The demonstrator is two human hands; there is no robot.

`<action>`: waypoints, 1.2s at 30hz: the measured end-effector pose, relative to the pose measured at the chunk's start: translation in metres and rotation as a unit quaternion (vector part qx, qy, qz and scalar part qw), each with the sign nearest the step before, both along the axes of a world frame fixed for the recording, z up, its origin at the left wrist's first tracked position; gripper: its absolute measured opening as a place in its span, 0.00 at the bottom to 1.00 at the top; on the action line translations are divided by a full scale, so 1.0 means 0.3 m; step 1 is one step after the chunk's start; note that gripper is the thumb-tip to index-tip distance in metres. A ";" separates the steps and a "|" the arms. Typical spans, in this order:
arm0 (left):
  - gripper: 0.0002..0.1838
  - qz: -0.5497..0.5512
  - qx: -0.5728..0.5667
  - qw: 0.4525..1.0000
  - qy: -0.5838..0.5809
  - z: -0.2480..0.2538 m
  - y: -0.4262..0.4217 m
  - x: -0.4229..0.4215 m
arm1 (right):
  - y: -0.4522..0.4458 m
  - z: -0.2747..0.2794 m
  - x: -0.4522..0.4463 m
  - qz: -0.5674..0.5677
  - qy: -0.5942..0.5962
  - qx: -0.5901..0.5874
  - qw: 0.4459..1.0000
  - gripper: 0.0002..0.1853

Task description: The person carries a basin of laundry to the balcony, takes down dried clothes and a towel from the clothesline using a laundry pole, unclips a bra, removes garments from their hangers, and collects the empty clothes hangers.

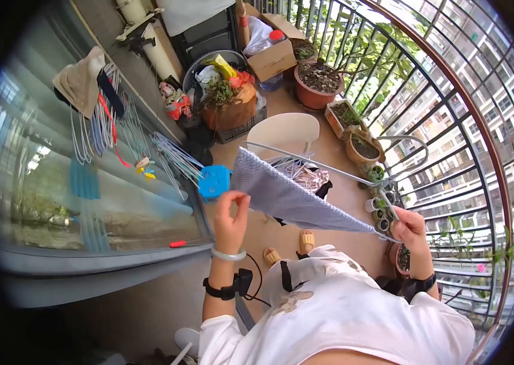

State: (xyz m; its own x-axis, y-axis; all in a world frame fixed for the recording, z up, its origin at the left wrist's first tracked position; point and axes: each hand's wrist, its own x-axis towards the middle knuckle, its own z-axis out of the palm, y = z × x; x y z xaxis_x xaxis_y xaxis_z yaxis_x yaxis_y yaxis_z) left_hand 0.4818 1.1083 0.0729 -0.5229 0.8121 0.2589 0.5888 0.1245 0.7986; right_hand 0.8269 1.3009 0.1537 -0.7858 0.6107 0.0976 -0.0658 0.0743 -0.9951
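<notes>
A balcony floor [281, 102] is stretching between a glass door [111, 210] on the left and a metal railing [451, 100] on the right. In the middle, a grey cloth [287, 196] is hanging over the bar of a clothes hanger [312, 160]. The right hand [412, 231] is clamping the hanger's near right corner. The left hand [231, 224] is bringing thumb and finger to the cloth's left edge; whether they are gripping it, I cannot tell. A blue box [215, 182] is sitting just beyond that hand, and a pale chair [284, 129] is standing farther off, beyond the cloth.
</notes>
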 end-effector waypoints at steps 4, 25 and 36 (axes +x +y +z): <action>0.26 0.126 0.177 0.976 -0.021 0.060 0.057 0.044 | 0.042 -0.019 -0.008 0.035 0.023 -0.048 0.998 0.17; 0.19 0.255 0.041 0.930 0.262 0.400 -0.348 0.381 | 0.204 -0.417 -0.288 0.229 -0.098 0.092 0.964 0.21; 0.17 0.603 0.413 0.682 -0.029 0.564 -0.769 0.781 | 0.370 -0.534 -0.375 0.233 -0.188 0.022 0.954 0.18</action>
